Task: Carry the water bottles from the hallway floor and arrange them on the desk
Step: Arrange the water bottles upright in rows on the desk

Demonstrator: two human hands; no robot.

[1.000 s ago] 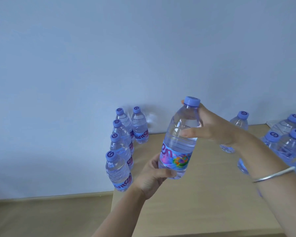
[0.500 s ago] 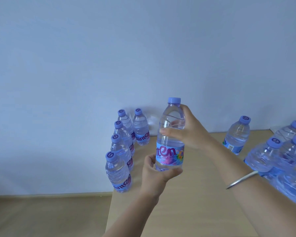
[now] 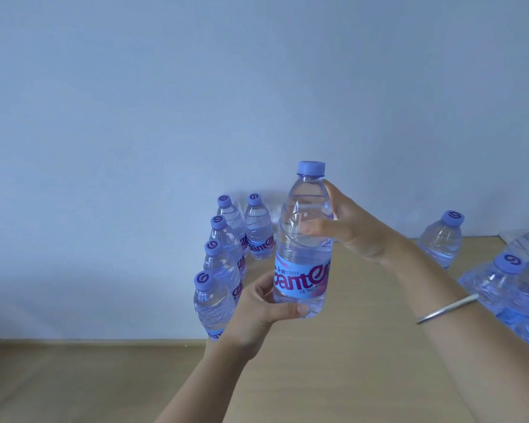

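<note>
The left hand (image 3: 268, 303) grips the base of the held bottle (image 3: 303, 239), thumb curled across the front below the label; the right hand (image 3: 353, 227) clasps its shoulder just under the blue cap, thumb on the near side; the bottle stands upright in the air above the desk (image 3: 348, 361), between the two hands. Compared with half a second ago the label has turned, so its red lettering now faces the camera, and the bottle stands a little nearer the viewer; a second ago it was tilted. Left of the held bottle five bottles stand on the desk: a row of four (image 3: 223, 270) runs along the desk's left edge toward the wall (image 3: 257, 87), with a fifth (image 3: 258, 230) beside the farthest. Right of the held bottle a single bottle (image 3: 440, 239) stands near the wall; further right lies a cluster of bottles (image 3: 519, 285), partly cut by the frame edge. A silver bangle (image 3: 446, 308) circles the right wrist.
</note>
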